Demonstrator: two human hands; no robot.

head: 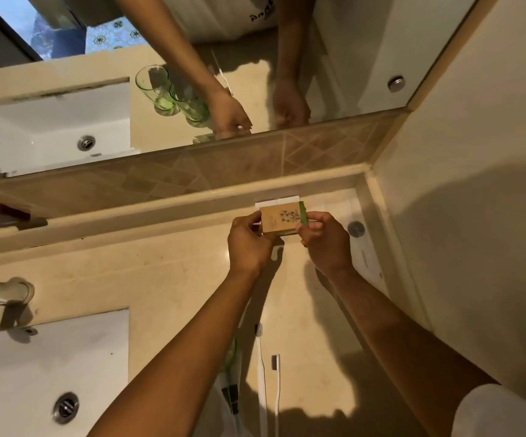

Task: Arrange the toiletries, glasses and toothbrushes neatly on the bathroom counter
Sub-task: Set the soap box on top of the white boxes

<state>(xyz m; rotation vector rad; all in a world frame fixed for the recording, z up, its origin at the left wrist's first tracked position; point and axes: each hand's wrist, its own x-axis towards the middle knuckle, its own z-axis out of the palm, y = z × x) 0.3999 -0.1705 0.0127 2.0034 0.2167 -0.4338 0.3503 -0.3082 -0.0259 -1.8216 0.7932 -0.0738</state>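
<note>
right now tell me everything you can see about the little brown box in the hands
The little brown box looks like kraft cardboard, flat and rectangular, with a dark plant drawing on its face and a green band along its right end. The left hand and right hand pinch its two ends in the fingers, holding it above the counter near the back ledge. A white box shows just behind it.

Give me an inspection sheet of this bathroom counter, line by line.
Surface: beige counter, marked and speckled; sink at left.
Job's things: brown box held near the back ledge over white packets; two white toothbrushes lying near the front; green glasses seen only in the mirror.
Clutter: white packet with round dark mark along the right wall.
Grippers: left hand and right hand both grip the box.
Cables: nothing seen.
Surroundings: mirror, tiled backsplash, tap.
</note>
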